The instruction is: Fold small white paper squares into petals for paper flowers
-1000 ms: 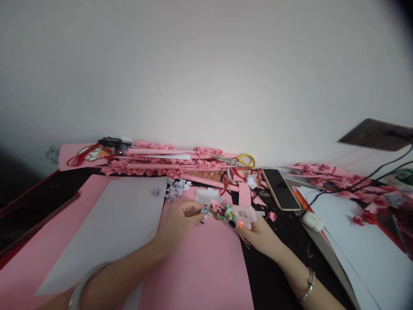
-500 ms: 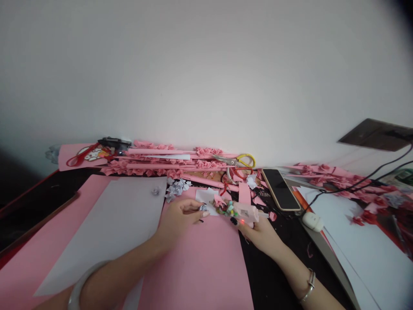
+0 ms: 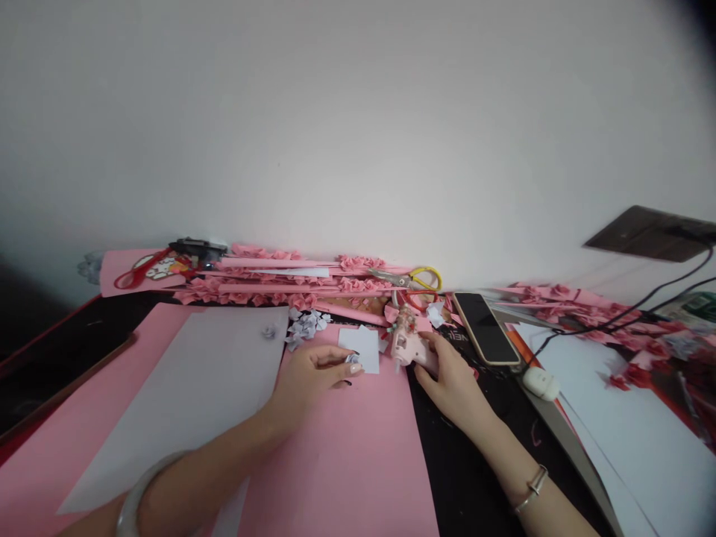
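Between thumb and fingers, my left hand pinches a small white paper flower above the pink sheet. A small white paper square lies just behind those fingertips. To the right, my right hand is closed around the handle of a pink hot glue gun, which has little coloured decorations on its body. More white paper flowers sit in a pile behind my left hand, and a single one rests on the large white sheet.
Pink paper flower stems line the wall. Yellow-handled scissors lie on them. A phone, a white earphone case and white papers are at the right, with black cables running to a wall socket.
The glue gun has swung round in my right hand, away from the flower, its back end now towards me. My left hand stays in place, holding the flower.
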Demonstrator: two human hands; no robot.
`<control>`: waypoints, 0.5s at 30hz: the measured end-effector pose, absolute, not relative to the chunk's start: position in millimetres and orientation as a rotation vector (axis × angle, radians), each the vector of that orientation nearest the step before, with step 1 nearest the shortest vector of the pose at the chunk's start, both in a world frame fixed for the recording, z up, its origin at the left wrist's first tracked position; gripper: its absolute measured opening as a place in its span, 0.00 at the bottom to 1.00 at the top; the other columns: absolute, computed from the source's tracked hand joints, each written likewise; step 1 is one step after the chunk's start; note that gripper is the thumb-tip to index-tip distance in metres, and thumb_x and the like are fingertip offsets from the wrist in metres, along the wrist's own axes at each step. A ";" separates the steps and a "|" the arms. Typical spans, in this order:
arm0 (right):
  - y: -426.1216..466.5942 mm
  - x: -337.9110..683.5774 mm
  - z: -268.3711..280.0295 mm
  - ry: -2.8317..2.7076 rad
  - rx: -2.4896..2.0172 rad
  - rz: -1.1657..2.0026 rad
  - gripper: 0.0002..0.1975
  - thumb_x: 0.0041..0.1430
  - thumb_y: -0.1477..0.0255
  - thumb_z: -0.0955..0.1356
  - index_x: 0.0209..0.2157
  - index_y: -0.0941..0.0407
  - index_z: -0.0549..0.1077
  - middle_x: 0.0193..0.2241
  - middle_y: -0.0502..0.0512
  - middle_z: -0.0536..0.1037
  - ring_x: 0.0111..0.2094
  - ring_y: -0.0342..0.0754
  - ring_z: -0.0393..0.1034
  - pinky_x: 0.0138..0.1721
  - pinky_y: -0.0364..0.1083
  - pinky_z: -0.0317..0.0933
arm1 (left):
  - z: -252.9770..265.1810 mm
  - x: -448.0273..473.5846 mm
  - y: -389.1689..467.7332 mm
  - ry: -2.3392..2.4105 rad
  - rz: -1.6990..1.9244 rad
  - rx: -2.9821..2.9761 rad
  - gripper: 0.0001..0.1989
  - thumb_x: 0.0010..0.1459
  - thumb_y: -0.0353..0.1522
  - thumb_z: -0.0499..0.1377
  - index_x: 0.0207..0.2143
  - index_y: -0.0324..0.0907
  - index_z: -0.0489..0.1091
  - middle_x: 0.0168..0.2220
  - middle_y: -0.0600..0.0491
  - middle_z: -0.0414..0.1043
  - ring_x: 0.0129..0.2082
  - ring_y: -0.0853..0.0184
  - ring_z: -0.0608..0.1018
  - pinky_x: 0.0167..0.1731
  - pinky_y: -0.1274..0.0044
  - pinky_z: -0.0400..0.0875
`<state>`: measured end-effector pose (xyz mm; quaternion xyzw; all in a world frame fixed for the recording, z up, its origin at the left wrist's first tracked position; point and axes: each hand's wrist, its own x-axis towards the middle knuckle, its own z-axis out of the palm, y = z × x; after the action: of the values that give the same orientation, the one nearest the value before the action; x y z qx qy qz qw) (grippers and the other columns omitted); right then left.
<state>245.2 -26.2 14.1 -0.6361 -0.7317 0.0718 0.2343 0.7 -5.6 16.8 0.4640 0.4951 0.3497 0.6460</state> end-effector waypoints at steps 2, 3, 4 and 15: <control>-26.1 245.1 12.3 -2.032 -1.753 0.182 0.24 0.53 0.74 0.64 0.53 0.61 0.60 0.46 0.64 0.71 0.47 0.56 0.66 0.48 0.54 0.61 | 16.5 1.0 -5.5 1.119 0.791 1.066 0.12 0.45 0.34 0.66 0.34 0.41 0.76 0.34 0.51 0.79 0.35 0.66 0.78 0.34 0.78 0.74; -26.4 244.6 12.6 -2.042 -1.751 0.175 0.24 0.53 0.74 0.64 0.53 0.61 0.60 0.45 0.64 0.71 0.47 0.57 0.66 0.47 0.54 0.61 | 16.3 1.1 -5.5 1.116 0.792 1.074 0.12 0.45 0.34 0.66 0.34 0.41 0.76 0.34 0.51 0.79 0.35 0.66 0.78 0.34 0.78 0.74; -26.8 243.9 13.5 -2.050 -1.746 0.171 0.24 0.53 0.74 0.64 0.53 0.60 0.60 0.45 0.63 0.71 0.47 0.57 0.66 0.47 0.54 0.61 | 16.0 1.2 -5.5 1.114 0.790 1.083 0.12 0.45 0.35 0.66 0.34 0.41 0.76 0.34 0.51 0.79 0.35 0.65 0.78 0.34 0.78 0.74; -37.0 235.0 34.8 -1.921 -1.447 0.129 0.17 0.54 0.77 0.64 0.47 0.56 0.66 0.41 0.60 0.66 0.39 0.53 0.64 0.39 0.51 0.63 | 10.6 2.0 -6.7 1.073 0.734 1.143 0.13 0.44 0.36 0.67 0.34 0.40 0.77 0.32 0.50 0.79 0.34 0.63 0.79 0.35 0.75 0.75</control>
<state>235.0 -37.0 34.8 -0.5607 -0.7447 0.0500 0.3584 2.0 -6.7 10.6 0.5029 0.4719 0.3229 0.6482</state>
